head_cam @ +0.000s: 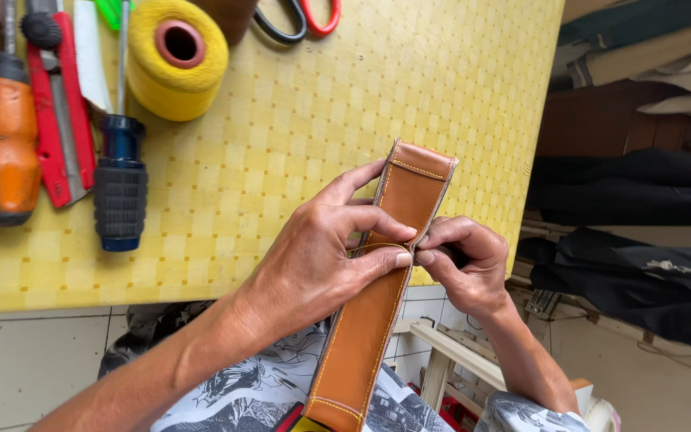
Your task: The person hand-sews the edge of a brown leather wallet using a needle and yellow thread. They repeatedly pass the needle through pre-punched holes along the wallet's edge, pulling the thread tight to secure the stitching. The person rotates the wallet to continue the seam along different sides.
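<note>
Both hands are gripping a tan strap (385,264) over the bench (321,120): left hand (321,256) is pinching its edge, right hand (461,264) is closing on yellow thread (377,246).

Tan strap (377,320), yellow checked table (345,104)

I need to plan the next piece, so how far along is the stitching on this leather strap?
Done: yellow stitching already runs along the far end and both long edges of the brown strap. In hand: the left hand and right hand pinch the strap's right edge at mid-length, a loop of thread across it. Left: I cannot tell how much; any gap is hidden by the fingers.
</note>
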